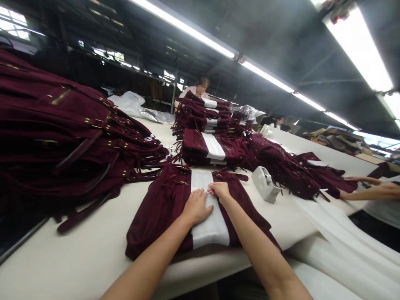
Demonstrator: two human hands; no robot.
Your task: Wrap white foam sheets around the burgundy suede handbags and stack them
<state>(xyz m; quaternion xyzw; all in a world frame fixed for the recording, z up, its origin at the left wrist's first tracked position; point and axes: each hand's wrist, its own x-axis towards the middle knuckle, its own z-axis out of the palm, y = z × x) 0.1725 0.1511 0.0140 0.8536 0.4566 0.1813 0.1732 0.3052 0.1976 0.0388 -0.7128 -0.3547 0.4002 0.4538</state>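
A maroon bag with brass fittings lies flat on the table in front of me, and a white wrapping band runs round its middle. My left hand rests on the band, fingers stretched out and thumb apart. Close beside its fingertips, my right hand is closed in a pinch over the band's upper part. What those fingers hold is too small to make out. A white tape dispenser stands on the table to the right of the bag.
Banded maroon bags are stacked just beyond. A large heap of bags rises at left, and more bags lie at right. White sheets hang over the near right edge. A co-worker's hands touch a bag at far right.
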